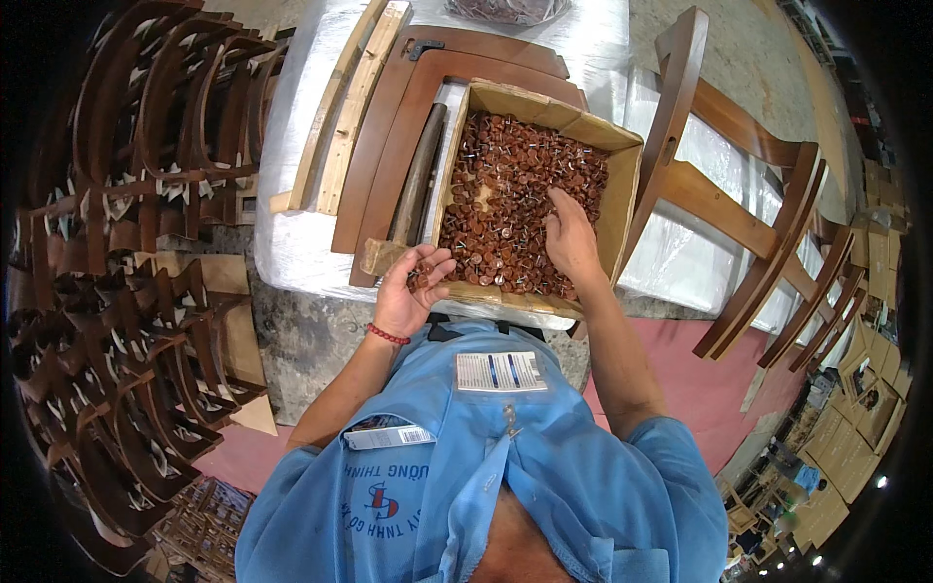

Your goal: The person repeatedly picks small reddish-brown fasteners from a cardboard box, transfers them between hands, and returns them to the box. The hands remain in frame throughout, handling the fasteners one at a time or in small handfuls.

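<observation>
My left hand [408,296] is at the near left corner of a cardboard box [624,194], palm up with the fingers curled. Several brown nail-on furniture glides [420,278] lie in its cupped palm. The box is filled with a thick layer of the same small round brown glides [501,238], their metal pins catching the light. Inside the right part of the box, my right hand [571,241] rests over the pile. Its thumb and forefinger show apart, with nothing visible between them; the other fingers are partly hidden.
A hammer with a worn head [382,257] lies left of the box. Beside it are curved brown wooden panels [379,155] and pale wood strips [350,107] on a plastic-wrapped surface [292,194]. Wooden chair frames [729,204] stand at right; stacked brown chair parts [126,291] fill the left.
</observation>
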